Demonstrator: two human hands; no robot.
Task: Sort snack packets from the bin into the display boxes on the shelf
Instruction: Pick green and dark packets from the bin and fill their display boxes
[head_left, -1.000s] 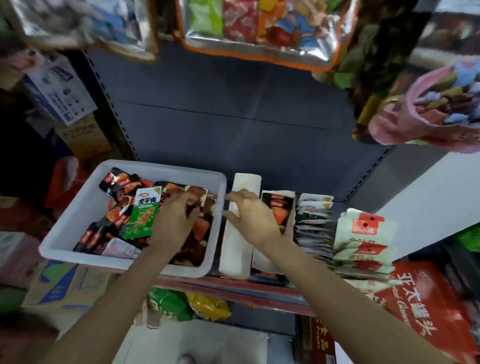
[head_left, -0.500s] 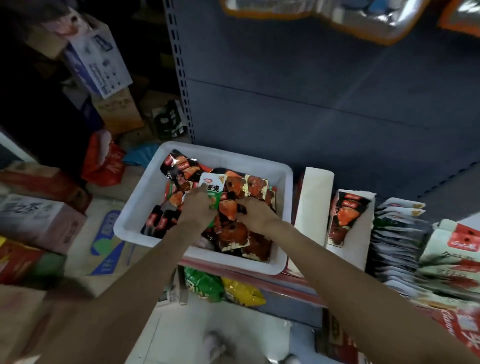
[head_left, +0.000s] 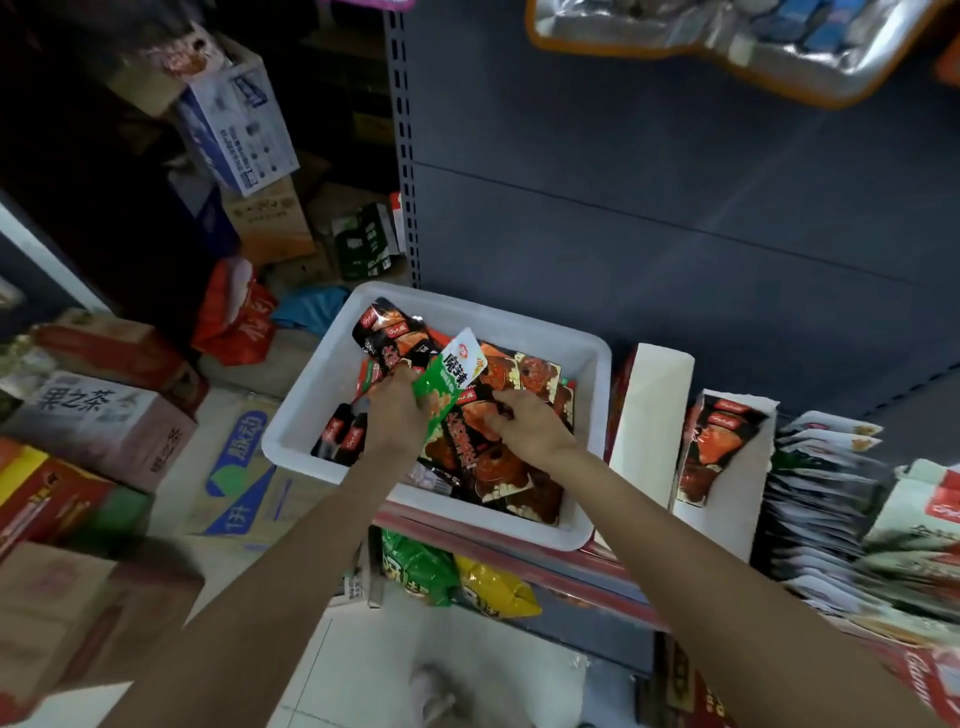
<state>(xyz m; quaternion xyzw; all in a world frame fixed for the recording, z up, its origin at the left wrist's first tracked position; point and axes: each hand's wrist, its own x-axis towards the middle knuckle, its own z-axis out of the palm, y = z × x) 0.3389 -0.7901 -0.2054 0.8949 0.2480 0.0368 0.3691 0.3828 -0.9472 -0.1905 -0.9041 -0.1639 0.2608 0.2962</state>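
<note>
A white plastic bin (head_left: 311, 395) on the shelf edge holds several dark red and black snack packets (head_left: 511, 376). My left hand (head_left: 397, 415) grips a green and white packet (head_left: 447, 387), raised and tilted above the pile. My right hand (head_left: 527, 426) lies on the dark packets in the bin with fingers curled, pinching at one of them. To the right stand white display boxes: one (head_left: 649, 410) shows no contents from here, the other (head_left: 727, 457) has dark red packets in it.
Rows of stacked packets (head_left: 826, 493) fill the shelf to the right. Cardboard cartons (head_left: 98, 421) and a red bag (head_left: 234, 317) crowd the floor on the left. Green and yellow bags (head_left: 452, 577) sit under the shelf. Hanging snack bags (head_left: 727, 47) overhead.
My right hand left the display boxes and came into the bin. My left hand has lifted the green packet up out of the pile. The view has swung left.
</note>
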